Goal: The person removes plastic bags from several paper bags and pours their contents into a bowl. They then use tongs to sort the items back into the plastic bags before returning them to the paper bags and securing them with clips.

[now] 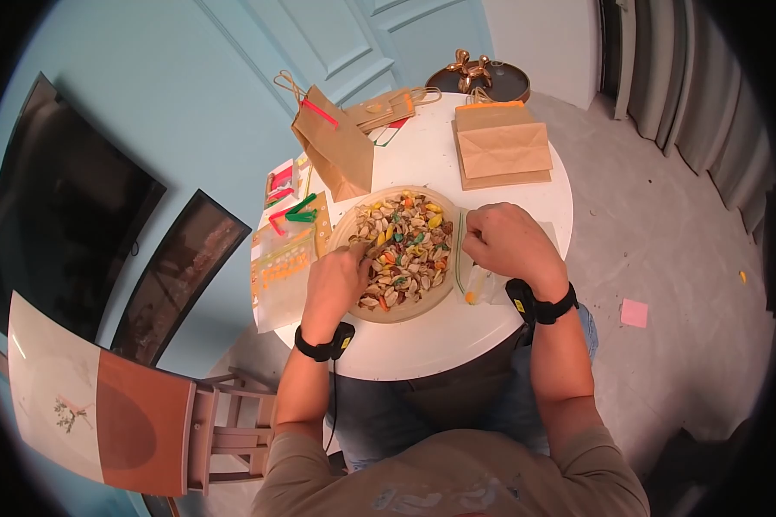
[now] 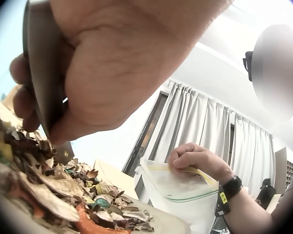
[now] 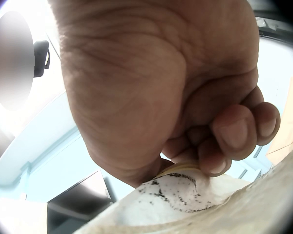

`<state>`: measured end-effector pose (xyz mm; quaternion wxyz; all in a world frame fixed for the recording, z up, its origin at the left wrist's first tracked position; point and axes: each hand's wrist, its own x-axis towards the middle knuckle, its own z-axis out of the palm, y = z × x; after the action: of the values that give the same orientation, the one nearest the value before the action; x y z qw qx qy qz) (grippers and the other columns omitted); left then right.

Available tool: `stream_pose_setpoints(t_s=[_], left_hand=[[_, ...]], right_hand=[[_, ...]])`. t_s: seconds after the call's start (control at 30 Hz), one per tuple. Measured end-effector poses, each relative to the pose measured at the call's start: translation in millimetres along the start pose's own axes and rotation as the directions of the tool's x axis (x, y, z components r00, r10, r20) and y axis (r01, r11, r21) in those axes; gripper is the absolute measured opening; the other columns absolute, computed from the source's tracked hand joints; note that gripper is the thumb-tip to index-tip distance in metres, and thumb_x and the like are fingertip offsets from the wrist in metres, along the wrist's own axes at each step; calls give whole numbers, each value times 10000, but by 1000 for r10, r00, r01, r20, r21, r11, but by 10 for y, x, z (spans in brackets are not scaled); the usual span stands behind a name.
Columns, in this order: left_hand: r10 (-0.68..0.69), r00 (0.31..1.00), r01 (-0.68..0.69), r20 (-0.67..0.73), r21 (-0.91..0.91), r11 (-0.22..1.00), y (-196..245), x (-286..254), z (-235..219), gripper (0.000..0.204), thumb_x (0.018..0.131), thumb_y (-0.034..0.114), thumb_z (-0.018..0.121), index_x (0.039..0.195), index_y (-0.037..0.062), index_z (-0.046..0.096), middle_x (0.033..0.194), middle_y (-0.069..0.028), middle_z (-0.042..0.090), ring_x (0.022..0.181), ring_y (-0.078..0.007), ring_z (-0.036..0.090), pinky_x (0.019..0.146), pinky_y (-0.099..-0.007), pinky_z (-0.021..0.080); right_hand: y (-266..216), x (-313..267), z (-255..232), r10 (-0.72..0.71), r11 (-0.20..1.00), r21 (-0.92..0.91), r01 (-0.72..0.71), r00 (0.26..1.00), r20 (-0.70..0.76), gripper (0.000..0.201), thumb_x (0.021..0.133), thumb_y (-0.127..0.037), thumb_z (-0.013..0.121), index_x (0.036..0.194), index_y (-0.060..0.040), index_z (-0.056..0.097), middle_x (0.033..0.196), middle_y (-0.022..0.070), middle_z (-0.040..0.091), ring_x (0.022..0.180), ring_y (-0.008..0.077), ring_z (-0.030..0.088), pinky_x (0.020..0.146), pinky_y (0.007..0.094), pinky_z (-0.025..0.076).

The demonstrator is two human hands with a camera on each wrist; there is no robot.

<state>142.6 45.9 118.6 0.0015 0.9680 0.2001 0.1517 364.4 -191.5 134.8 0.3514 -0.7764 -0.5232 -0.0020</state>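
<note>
A round, pale tray (image 1: pixel 441 297) holds a heap of dried potpourri-like pieces (image 1: pixel 405 250), mostly tan with yellow, orange and green bits. At its left side, my left hand (image 1: pixel 334 280) grips a smooth grey-brown scoop-like tool (image 2: pixel 44 63), its lower end down among the dried pieces. My right hand (image 1: pixel 513 241), right of the tray, pinches the top edge of a clear zip bag (image 2: pixel 185 197) with green and yellow seal strips. Dark specks cling inside the bag (image 3: pixel 176 192) below my right fingertips in the right wrist view. A few coloured bits show near its bottom.
A tall paper bag (image 1: pixel 336 146) stands behind the tray, with flat paper bags (image 1: pixel 388 110) beyond it. Another paper bag (image 1: pixel 504 146) is at the back right. Left lie another zip bag (image 1: pixel 286 271) and green strips (image 1: pixel 302 209). A balloon-dog figure (image 1: pixel 470 73) stands behind the table.
</note>
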Motion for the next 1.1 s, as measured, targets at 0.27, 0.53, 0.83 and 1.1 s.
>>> stream_pose_setpoints(t_s=[0.27, 0.53, 0.83, 1.1], left_hand=[[18, 999, -18, -27, 1, 1000, -12, -83, -71, 151, 1011, 175, 769, 1045, 29, 773, 843, -249, 760, 826, -461, 759, 730, -546, 602], [-34, 997, 39, 69, -72, 997, 177, -52, -351, 146, 986, 150, 796, 1065, 28, 792, 928, -235, 773, 877, -457, 750, 752, -522, 579], [226, 973, -210, 52, -220, 953, 813, 51, -591, 310, 972, 186, 826, 1254, 60, 798, 948, -212, 785, 850, -429, 757, 754, -501, 587], [148, 984, -117, 99, -269, 956, 623, -22, -580, 374, 931, 191, 844, 1279, 59, 809, 1007, -220, 807, 823, -379, 783, 766, -455, 615]], right_hand=[[2, -6, 8, -13, 1000, 1, 13, 1000, -9, 223, 883, -155, 692, 774, 35, 731, 786, 268, 715, 784, 462, 722, 756, 534, 578], [31, 3, 26, -29, 999, 17, 29, 999, -23, 226, 877, -155, 681, 765, 36, 727, 778, 265, 708, 773, 470, 708, 749, 540, 573], [57, 19, 41, -19, 999, 47, 22, 998, -55, 205, 866, -142, 697, 776, 39, 732, 783, 273, 713, 775, 474, 713, 751, 543, 575], [67, 11, -16, 5, 999, 49, -3, 999, -45, 194, 874, -141, 712, 821, 40, 759, 795, 263, 723, 781, 464, 720, 753, 525, 581]])
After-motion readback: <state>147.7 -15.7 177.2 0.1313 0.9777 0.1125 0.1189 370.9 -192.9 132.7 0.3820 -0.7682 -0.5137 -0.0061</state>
